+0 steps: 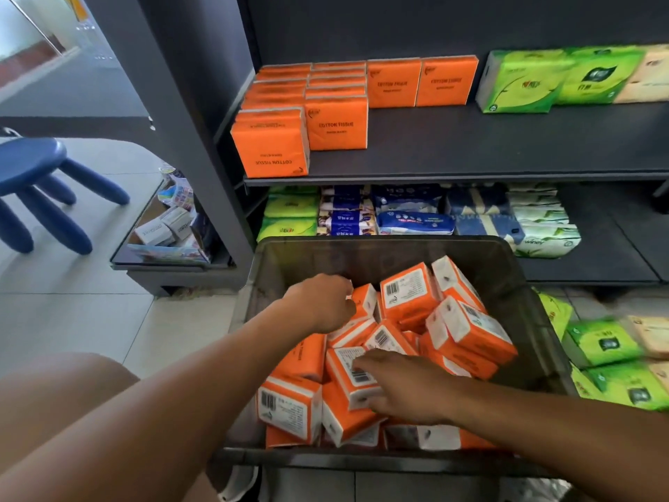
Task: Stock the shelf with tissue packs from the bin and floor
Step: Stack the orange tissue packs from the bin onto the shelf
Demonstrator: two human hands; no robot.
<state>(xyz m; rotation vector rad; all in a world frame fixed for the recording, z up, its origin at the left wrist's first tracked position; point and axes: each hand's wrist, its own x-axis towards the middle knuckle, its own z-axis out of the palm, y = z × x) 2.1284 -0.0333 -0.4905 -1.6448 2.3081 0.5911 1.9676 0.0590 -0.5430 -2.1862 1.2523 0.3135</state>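
A dark grey bin (pixel 506 269) on the floor holds several orange tissue packs in a loose heap. My left hand (pixel 322 302) reaches into the bin's left side, fingers curled onto an orange pack (pixel 364 302). My right hand (pixel 405 384) lies over another orange pack (pixel 353 378) nearer the front, fingers wrapped on its top. On the shelf (pixel 470 146) above, rows of orange packs (pixel 336 121) stand at the left and green packs (pixel 521 81) at the right. Green packs (pixel 601 344) lie on the floor right of the bin.
The lower shelf carries green, blue and white tissue packs (pixel 412 221). A blue plastic stool (pixel 32 175) stands on the tiled floor at the left. A low display case (pixel 166 226) with small boxes sits beside the shelf's upright. The shelf's middle is bare.
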